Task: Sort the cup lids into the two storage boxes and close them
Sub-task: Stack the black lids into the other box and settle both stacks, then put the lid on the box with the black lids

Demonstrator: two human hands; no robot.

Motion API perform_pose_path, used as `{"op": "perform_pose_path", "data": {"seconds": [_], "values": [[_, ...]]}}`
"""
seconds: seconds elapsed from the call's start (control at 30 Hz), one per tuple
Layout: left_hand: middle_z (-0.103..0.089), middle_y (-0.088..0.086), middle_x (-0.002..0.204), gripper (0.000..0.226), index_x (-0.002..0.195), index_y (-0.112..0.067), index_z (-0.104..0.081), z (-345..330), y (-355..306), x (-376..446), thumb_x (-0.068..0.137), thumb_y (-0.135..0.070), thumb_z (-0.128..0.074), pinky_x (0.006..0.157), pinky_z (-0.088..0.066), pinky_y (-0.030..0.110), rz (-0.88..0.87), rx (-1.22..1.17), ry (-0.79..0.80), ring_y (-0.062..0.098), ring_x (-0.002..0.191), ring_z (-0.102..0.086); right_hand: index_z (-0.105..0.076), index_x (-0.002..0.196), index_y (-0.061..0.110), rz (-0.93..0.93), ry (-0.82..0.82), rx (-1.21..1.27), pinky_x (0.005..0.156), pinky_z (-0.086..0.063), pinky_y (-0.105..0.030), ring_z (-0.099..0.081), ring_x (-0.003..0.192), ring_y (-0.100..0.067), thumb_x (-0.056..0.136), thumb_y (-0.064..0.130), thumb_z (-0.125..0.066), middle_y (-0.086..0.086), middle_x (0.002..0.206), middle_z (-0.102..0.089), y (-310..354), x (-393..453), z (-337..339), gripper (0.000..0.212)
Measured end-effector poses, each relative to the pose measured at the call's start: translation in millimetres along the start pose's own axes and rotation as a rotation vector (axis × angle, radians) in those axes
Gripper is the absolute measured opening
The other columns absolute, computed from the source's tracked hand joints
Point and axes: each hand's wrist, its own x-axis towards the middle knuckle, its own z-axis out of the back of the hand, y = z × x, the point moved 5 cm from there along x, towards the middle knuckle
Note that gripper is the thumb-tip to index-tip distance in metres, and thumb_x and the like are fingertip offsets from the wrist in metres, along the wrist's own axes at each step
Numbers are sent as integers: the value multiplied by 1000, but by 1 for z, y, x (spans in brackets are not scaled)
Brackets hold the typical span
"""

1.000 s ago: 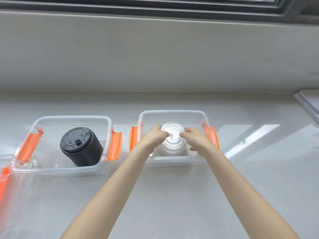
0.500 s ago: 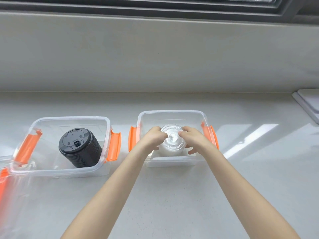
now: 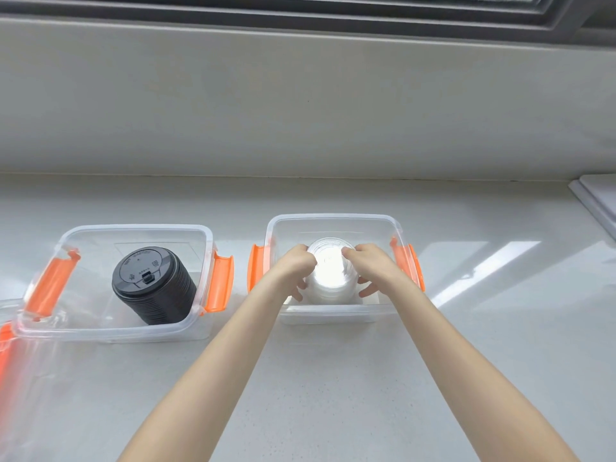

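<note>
Now both hands clasp clear lids inside right box.

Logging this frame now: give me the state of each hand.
Left hand: closed on the stack of clear lids inside the right box.
Right hand: closed on the same stack, opposite side.

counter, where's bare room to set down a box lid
Bare counter right of the right box, out to the white slab; also the strip behind both boxes. Crowded: the narrow gap between the left box and right box, where orange latches nearly meet.
</note>
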Motion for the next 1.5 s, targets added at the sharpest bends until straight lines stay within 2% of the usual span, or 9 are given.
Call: {"op": "perform_pose_path", "data": {"seconds": [0.13,0.27,0.4,0.53,0.7,1.0,1.2,1.43,1.5], "values": [[-36,21,141,47,137,-14,-27,-2,-1,-4,90,-14,-27,88,-48,52,21,60,4,46,114,-51,-48,119,6,-26,26,30,72,-53,-45,-49,96,-29,92,31,-38,-8,109,-46,-3,-2,-4,38],[-46,21,124,44,134,-12,-29,-4,-3,-12,90,-17,-32,71,-46,39,7,100,-20,39,99,-56,-34,135,12,-80,65,17,88,-44,-46,-45,116,-31,92,40,-36,-9,137,-40,-7,-3,-7,52],[-39,-5,93,49,138,-10,-27,5,-7,-23,90,-16,-37,70,-36,28,-94,-62,-86,16,82,-44,-28,141,13,-1,-57,103,100,-33,-37,-34,133,-25,90,41,-38,-4,149,-31,0,-6,2,59],[-46,-2,110,53,140,-16,-27,26,-12,-62,89,-18,-42,93,-40,33,-242,-229,-62,18,103,-46,-39,134,12,234,-246,250,88,-30,-27,-42,124,-21,89,28,-44,-7,140,-44,32,-31,8,48],[-68,-1,108,27,115,-20,-57,81,13,-131,89,-23,-50,89,-50,29,-438,-285,83,13,100,-66,-60,105,17,592,-337,405,80,-43,-24,-57,97,-15,87,15,-46,0,104,-63,88,-93,-18,22],[-67,0,87,17,95,-15,-65,222,127,-211,88,-8,-51,74,-47,18,-621,-305,-602,9,81,-64,-66,86,17,799,116,289,86,-52,-33,-65,81,-14,86,4,-49,2,86,-67,155,-172,-179,22],[-67,6,103,21,101,-14,-66,286,243,-211,85,-10,-54,87,-43,26,-402,-268,-880,17,98,-61,-66,98,9,707,375,197,78,-49,-26,-63,77,-12,88,4,-46,-7,91,-67,157,-186,-295,22],[-39,16,143,51,136,-9,-37,312,336,-182,87,-16,-48,109,-26,38,-23,-68,-889,30,134,-33,-54,123,6,448,397,-66,95,-40,-31,-54,114,-21,89,17,-45,-9,131,-56,126,-155,-373,36],[-34,21,145,56,139,-4,-29,313,349,-175,87,-16,-47,111,-23,40,50,-42,-870,33,136,-28,-56,112,1,373,386,-63,83,-42,-34,-56,99,-27,88,17,-45,-18,118,-61,118,-145,-381,31]]}}
